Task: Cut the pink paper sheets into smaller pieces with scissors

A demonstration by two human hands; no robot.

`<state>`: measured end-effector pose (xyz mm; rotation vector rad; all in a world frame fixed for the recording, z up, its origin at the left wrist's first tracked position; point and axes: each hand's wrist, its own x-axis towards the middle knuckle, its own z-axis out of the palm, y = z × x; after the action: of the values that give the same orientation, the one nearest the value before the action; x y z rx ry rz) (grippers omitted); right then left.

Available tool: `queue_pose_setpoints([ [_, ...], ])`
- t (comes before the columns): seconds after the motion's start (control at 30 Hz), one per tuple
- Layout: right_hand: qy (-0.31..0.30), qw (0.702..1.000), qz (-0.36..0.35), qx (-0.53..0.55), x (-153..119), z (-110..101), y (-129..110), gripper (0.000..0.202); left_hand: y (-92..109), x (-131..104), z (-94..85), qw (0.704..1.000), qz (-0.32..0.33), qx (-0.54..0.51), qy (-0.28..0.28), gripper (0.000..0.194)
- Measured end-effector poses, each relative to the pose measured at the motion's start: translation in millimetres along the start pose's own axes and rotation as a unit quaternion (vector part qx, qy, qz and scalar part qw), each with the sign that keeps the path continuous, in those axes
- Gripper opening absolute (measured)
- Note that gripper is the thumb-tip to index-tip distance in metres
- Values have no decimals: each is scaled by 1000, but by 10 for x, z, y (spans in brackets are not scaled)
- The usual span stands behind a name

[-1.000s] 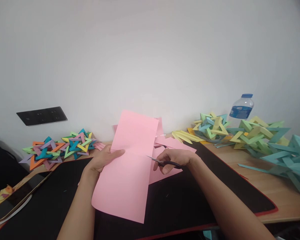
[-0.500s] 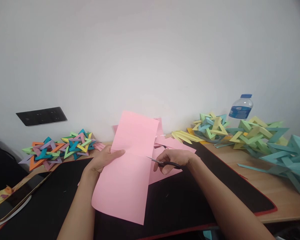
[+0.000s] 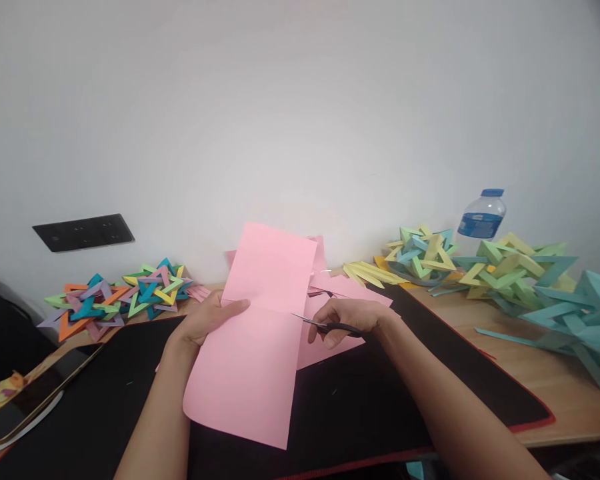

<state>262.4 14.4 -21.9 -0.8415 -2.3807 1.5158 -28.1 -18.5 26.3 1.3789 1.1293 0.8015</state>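
A creased sheet of pink paper (image 3: pixel 253 367) is held up at a tilt over the black mat. My left hand (image 3: pixel 210 317) pinches its left edge, thumb lying on the front near the crease. In my right hand (image 3: pixel 343 317) is a pair of scissors (image 3: pixel 347 329) with black handles, fingers closed round them. One blade lies across the front of the sheet at the crease, coming in from the right edge; the other blade seems hidden behind the paper. More pink paper (image 3: pixel 325 350) lies on the mat behind the held sheet.
Multicoloured folded-paper stars (image 3: pixel 93 303) stand at the left, green and blue ones (image 3: pixel 520 267) at the right. Yellow paper strips (image 3: pixel 370 273) lie near the wall. A bottle (image 3: pixel 483 215) stands at the back right. A phone (image 3: pixel 35 400) rests at the left edge of the black mat (image 3: pixel 370 407).
Almost nothing differs. The scissors' blade tip has shifted very slightly left along the crease; both hands and the sheet stay in place.
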Motion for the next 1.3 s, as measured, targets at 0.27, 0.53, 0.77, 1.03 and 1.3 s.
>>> queue_pose_setpoints([
  [0.27,9,1000,-3,-1,-4,7,-4,45,-1,6,8,1000,6,-1,0,45],
  [0.53,8,1000,-1,2,-5,6,-10,46,-10,-1,-6,1000,6,-4,-4,46],
  [0.77,9,1000,6,7,-10,11,-12,47,13,-7,18,1000,7,6,3,48],
  [1.03,8,1000,8,8,-3,6,5,48,31,5,25,1000,-1,11,10,50],
  [1.3,12,1000,5,18,-6,14,-12,50,22,-9,24,1000,6,5,3,53],
])
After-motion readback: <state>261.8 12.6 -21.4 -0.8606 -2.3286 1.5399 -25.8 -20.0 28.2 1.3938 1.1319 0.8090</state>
